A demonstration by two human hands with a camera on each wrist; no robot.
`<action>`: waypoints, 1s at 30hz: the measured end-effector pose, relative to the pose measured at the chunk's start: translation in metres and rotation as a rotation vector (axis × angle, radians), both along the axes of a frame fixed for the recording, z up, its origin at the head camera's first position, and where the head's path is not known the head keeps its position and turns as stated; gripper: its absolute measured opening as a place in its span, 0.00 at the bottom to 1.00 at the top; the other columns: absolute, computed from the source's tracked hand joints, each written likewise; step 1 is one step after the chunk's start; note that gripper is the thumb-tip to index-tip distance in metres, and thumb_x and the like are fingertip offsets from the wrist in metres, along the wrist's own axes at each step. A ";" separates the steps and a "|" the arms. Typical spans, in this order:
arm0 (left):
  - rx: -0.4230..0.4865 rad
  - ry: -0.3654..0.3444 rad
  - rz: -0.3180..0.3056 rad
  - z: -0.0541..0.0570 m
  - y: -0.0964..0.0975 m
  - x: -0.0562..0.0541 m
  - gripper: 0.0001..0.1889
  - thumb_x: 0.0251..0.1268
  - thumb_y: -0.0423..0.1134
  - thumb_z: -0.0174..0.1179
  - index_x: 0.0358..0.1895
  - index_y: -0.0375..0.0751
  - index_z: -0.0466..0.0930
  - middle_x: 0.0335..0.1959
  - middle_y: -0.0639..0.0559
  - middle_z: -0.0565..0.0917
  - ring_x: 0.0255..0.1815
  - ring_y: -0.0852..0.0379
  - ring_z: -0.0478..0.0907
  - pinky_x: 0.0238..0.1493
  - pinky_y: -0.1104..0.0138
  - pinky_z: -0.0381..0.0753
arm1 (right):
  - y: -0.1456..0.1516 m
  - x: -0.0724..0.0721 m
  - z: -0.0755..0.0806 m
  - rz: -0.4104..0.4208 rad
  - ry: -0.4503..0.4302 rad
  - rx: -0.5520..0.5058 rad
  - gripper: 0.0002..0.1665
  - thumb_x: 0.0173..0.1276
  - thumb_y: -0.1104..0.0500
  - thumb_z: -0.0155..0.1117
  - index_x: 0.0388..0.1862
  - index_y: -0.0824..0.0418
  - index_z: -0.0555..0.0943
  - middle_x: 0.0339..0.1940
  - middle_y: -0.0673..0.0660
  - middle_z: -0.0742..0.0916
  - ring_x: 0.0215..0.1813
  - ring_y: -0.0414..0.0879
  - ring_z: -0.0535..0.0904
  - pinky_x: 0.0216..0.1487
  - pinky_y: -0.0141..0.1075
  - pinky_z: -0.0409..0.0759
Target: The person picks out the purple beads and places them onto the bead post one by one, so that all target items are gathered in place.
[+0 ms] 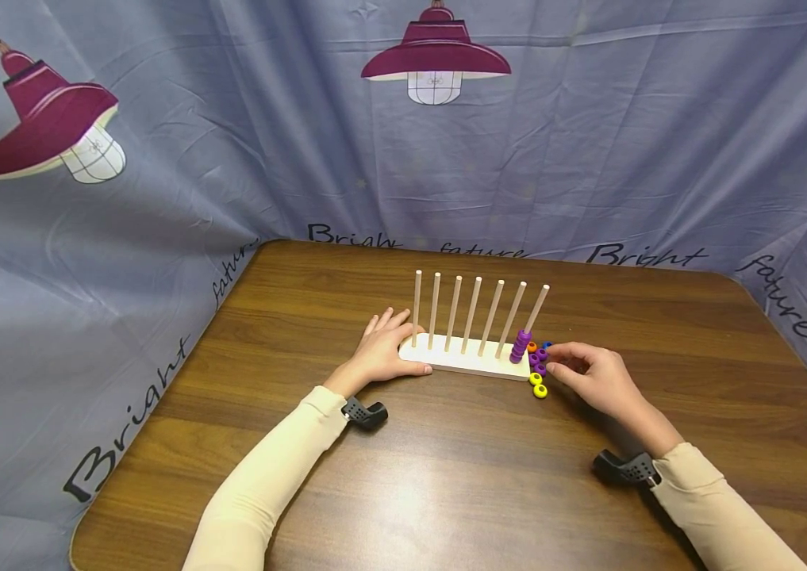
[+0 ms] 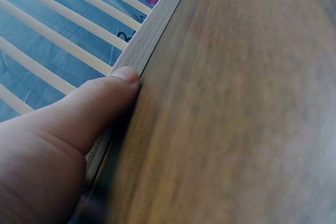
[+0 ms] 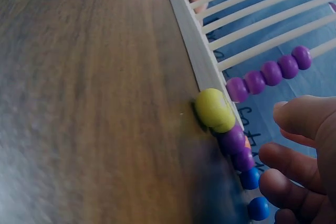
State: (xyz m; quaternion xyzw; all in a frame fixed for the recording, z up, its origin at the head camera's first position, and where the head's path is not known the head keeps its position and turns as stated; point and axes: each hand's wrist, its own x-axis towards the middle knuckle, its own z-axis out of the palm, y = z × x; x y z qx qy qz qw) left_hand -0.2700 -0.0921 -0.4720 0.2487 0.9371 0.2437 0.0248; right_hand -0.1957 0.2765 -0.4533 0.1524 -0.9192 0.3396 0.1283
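Observation:
A pale wooden peg board (image 1: 470,363) stands on the table, with several upright pegs along it. Several purple beads (image 1: 520,347) are stacked on its rightmost peg. My left hand (image 1: 380,353) grips the board's left end, the thumb (image 2: 118,82) along the front edge and the fingers behind. My right hand (image 1: 599,379) hovers beside the loose beads at the right end, its thumb and fingers apart. Nothing shows between them in the right wrist view. Those loose beads include yellow beads (image 1: 539,391), purple beads (image 3: 232,140), blue beads (image 3: 258,208) and an orange bead (image 1: 532,346).
The brown wooden table (image 1: 403,468) reaches to a blue-grey curtain (image 1: 560,174) printed with lamps and lettering, which hangs behind and at both sides. Black wrist devices sit on the left wrist (image 1: 366,414) and the right wrist (image 1: 624,468).

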 end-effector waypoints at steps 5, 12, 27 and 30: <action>0.002 0.004 0.000 -0.001 -0.001 0.000 0.38 0.51 0.64 0.72 0.65 0.52 0.79 0.81 0.40 0.62 0.84 0.34 0.48 0.83 0.40 0.42 | -0.002 0.001 -0.004 0.003 -0.010 -0.013 0.11 0.63 0.63 0.74 0.45 0.61 0.89 0.37 0.59 0.92 0.30 0.27 0.76 0.30 0.21 0.75; 0.005 -0.002 0.006 -0.002 -0.002 0.000 0.37 0.51 0.64 0.73 0.65 0.52 0.79 0.81 0.39 0.62 0.84 0.34 0.48 0.83 0.40 0.42 | -0.001 -0.002 -0.011 0.002 -0.003 -0.004 0.11 0.63 0.63 0.74 0.45 0.61 0.89 0.36 0.59 0.92 0.30 0.28 0.76 0.29 0.24 0.75; -0.001 0.004 -0.003 -0.002 -0.001 -0.001 0.38 0.51 0.65 0.72 0.65 0.52 0.79 0.81 0.40 0.62 0.84 0.34 0.48 0.83 0.40 0.42 | 0.000 0.000 -0.017 -0.017 0.010 0.027 0.11 0.61 0.63 0.75 0.44 0.59 0.89 0.34 0.56 0.91 0.29 0.28 0.74 0.28 0.25 0.73; -0.002 0.007 -0.004 -0.002 -0.001 -0.001 0.38 0.51 0.65 0.72 0.66 0.52 0.79 0.81 0.40 0.62 0.84 0.34 0.48 0.83 0.40 0.42 | -0.001 0.001 -0.017 -0.017 0.027 0.037 0.12 0.61 0.63 0.76 0.44 0.58 0.89 0.33 0.54 0.91 0.29 0.28 0.73 0.28 0.25 0.72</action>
